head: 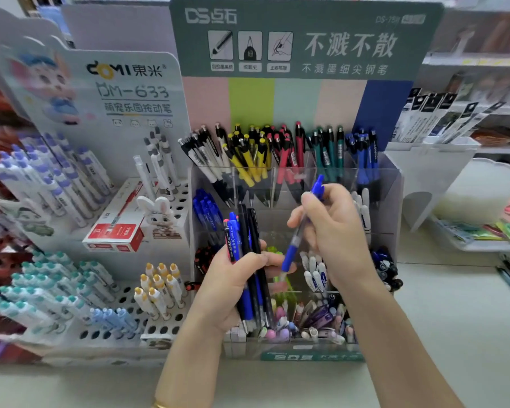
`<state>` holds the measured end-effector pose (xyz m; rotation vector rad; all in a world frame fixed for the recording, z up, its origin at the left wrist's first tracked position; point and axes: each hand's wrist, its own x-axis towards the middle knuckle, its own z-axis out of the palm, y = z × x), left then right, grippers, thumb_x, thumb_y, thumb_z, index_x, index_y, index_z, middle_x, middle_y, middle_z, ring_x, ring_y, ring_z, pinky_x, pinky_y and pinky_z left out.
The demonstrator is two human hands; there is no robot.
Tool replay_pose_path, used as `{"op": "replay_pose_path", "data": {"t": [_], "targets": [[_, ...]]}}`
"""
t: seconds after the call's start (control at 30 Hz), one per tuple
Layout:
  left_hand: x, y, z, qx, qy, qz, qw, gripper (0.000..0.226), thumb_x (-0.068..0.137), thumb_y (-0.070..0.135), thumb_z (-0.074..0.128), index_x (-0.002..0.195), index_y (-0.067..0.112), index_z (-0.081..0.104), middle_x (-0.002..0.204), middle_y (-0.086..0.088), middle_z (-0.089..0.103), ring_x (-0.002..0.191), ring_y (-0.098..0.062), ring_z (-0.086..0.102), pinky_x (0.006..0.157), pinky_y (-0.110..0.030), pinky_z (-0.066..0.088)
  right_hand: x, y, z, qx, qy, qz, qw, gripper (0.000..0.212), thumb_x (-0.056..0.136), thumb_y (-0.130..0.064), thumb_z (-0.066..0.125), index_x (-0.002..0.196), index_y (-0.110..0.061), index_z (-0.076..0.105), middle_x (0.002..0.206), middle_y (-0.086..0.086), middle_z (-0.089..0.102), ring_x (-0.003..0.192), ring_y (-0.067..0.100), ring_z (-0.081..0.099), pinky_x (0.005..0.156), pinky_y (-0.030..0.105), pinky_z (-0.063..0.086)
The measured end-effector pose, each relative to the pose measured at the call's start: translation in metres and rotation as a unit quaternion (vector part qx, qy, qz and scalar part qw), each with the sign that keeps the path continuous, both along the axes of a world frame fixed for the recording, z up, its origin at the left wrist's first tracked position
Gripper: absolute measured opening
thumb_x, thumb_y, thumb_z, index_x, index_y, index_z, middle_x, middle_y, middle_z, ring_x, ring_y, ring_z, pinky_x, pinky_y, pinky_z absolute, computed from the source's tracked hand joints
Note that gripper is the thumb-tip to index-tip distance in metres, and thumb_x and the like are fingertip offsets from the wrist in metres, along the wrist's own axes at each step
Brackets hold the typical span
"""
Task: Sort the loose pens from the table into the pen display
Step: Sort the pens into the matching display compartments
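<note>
The thumb and fingertips of my right hand (333, 228) pinch a single blue pen (290, 254) round its clear barrel. Its clicker end points up toward one o'clock and its tip points down toward seven. That tip lies just beside the fingertips of my left hand (233, 287); I cannot tell whether it touches them. My left hand, at eight o'clock from the right, is clenched round a bundle of pens (249, 231). These are black and blue and stand nearly upright, tops toward twelve.

Both hands hang over the middle tiers of the clear pen display (392, 201). Its back row, at twelve o'clock, holds white, yellow, red, green and blue pens, each colour in its own compartment. The front row, at six o'clock, holds pastel ones. A white peg rack (165, 328) with pens standing in its holes is at nine o'clock, and a red box (115, 231) is at ten. The pale table (454, 319) shows at four.
</note>
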<state>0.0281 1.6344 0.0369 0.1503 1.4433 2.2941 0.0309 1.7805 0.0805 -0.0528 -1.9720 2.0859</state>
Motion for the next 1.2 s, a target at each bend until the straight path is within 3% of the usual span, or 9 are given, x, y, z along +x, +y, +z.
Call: {"op": "replay_pose_path", "data": {"t": [0.17,0.37,0.5,0.63,0.73,0.83,0.97,1.07,1.2], "targets": [[0.002,-0.010,-0.006,-0.028,0.039,0.021,0.999,0.022,0.086,0.004,0.062,0.103,0.006,0.048,0.066,-0.009,0.052,0.052,-0.018,0.051,0.051,-0.032,0.048,-0.009,-0.002,0.004,0.143,-0.013,0.044,0.989,0.005,0.089,-0.012,0.061,0.087,-0.010,0.057,0.059,0.001,0.055,0.050,0.006,0.049,0.054,0.015,0.040],[0.006,-0.023,-0.004,0.092,0.039,-0.071,0.993,0.031,0.078,0.015,0.068,0.102,0.008,0.049,0.068,-0.003,0.046,0.051,-0.013,0.045,0.048,-0.026,0.044,-0.012,-0.019,0.009,0.127,-0.026,0.110,0.985,0.008,0.090,-0.022,0.063,0.094,-0.015,0.065,0.050,-0.003,0.054,0.040,0.002,0.045,0.042,0.010,0.035],[0.008,-0.025,-0.001,-0.006,0.084,-0.051,0.995,0.019,0.083,0.008,0.062,0.099,0.005,0.051,0.068,-0.006,0.046,0.052,-0.016,0.044,0.049,-0.028,0.043,-0.013,-0.029,0.001,0.217,-0.030,0.119,0.968,0.025,0.082,-0.036,0.070,0.093,-0.015,0.063,0.067,0.006,0.066,0.059,0.017,0.064,0.059,0.028,0.054],[0.007,-0.023,-0.003,-0.027,0.080,-0.047,0.995,0.024,0.084,0.013,0.061,0.103,0.003,0.050,0.070,-0.007,0.050,0.052,-0.016,0.046,0.049,-0.029,0.044,-0.013,-0.026,-0.006,0.218,-0.015,0.099,0.971,0.020,0.085,-0.028,0.069,0.093,-0.011,0.062,0.080,0.018,0.067,0.065,0.022,0.063,0.070,0.042,0.054],[0.007,-0.018,-0.002,0.004,0.067,-0.049,0.997,0.026,0.085,0.022,0.061,0.099,0.002,0.051,0.072,-0.008,0.055,0.051,-0.016,0.048,0.047,-0.029,0.045,-0.012,-0.019,-0.010,0.121,-0.029,0.128,0.984,0.010,0.090,-0.019,0.064,0.095,-0.011,0.061,0.074,0.025,0.064,0.053,0.024,0.057,0.056,0.038,0.049],[0.006,-0.012,0.000,0.009,0.058,-0.029,0.998,0.022,0.089,0.027,0.062,0.092,0.005,0.060,0.074,-0.011,0.060,0.052,-0.016,0.051,0.046,-0.028,0.046,-0.011,-0.014,-0.014,0.057,-0.042,0.103,0.992,0.004,0.094,-0.015,0.058,0.093,-0.014,0.061,0.058,0.008,0.056,0.045,0.022,0.050,0.049,0.032,0.044],[0.005,-0.004,0.004,-0.018,0.063,-0.036,0.997,0.018,0.086,0.026,0.056,0.086,0.017,0.072,0.077,-0.013,0.064,0.052,-0.016,0.055,0.046,-0.027,0.048,-0.009,-0.007,-0.015,0.103,-0.058,0.041,0.992,0.017,0.097,-0.014,0.050,0.082,-0.015,0.058,0.045,-0.004,0.048,0.040,0.011,0.042,0.040,0.020,0.037],[0.003,-0.002,0.003,-0.041,0.043,-0.019,0.998,0.025,0.082,0.029,0.059,0.095,0.010,0.069,0.082,-0.018,0.069,0.057,-0.022,0.063,0.049,-0.029,0.052,-0.009,0.002,-0.010,0.118,-0.069,0.040,0.990,0.017,0.097,-0.016,0.048,0.082,-0.011,0.055,0.043,-0.006,0.047,0.037,0.010,0.039,0.037,0.017,0.034],[-0.003,-0.005,-0.001,-0.101,0.022,0.061,0.993,0.015,0.093,0.017,0.058,0.104,0.008,0.057,0.079,-0.014,0.072,0.066,-0.027,0.070,0.053,-0.032,0.057,-0.011,0.027,0.015,0.144,0.033,-0.080,0.986,0.014,0.098,-0.011,0.047,0.085,-0.007,0.052,0.050,-0.001,0.048,0.039,0.006,0.043,0.041,0.016,0.037]]}}
